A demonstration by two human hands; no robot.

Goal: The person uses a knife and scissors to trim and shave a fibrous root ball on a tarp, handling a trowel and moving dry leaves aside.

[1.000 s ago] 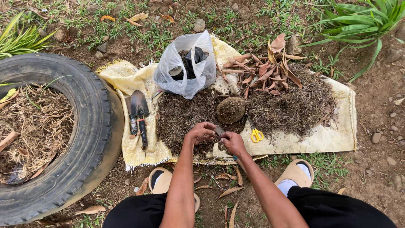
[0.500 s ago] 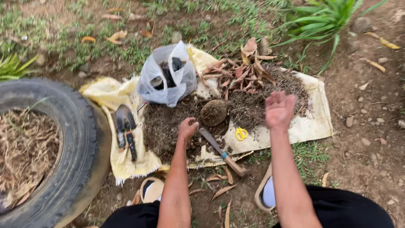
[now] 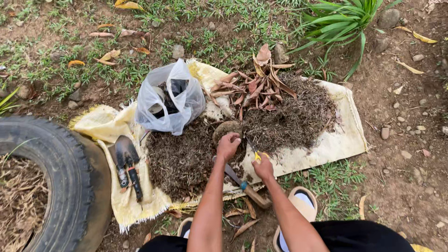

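Ground of dirt and grass; yellow sack [image 3: 336, 140] spread flat. Left hand [image 3: 227, 145] curled on round clump [image 3: 226, 129]. Right hand [image 3: 262, 166] pinches yellow piece [image 3: 257, 156]. Knife [image 3: 245, 186] near sack's near edge, handle toward person.

Sack cloth [image 3: 336, 140]: pale yellow-cream w/ frayed yellow fringe at edges. Mulch pile [image 3: 182, 158]: dark brown, flecked w/ tan bits. Round clump [image 3: 225, 129]: grey-brown. Dry leaves [image 3: 254, 84]: reddish brown and tan. Plastic bag [image 3: 170, 100]: clear-whitish, black contents showing through. 2 trowels [image 3: 127, 163]: dark grey blades, black handles. Small item [image 3: 257, 156] by right hand [image 3: 262, 167]: bright yellow. Tool [image 3: 245, 186] below left hand [image 3: 227, 145]: grey blade, blue collar, brown wood handle. Tyre [image 3: 56, 168]: black. Sandals [image 3: 301, 205]: tan w/ white insoles. Shorts: black.
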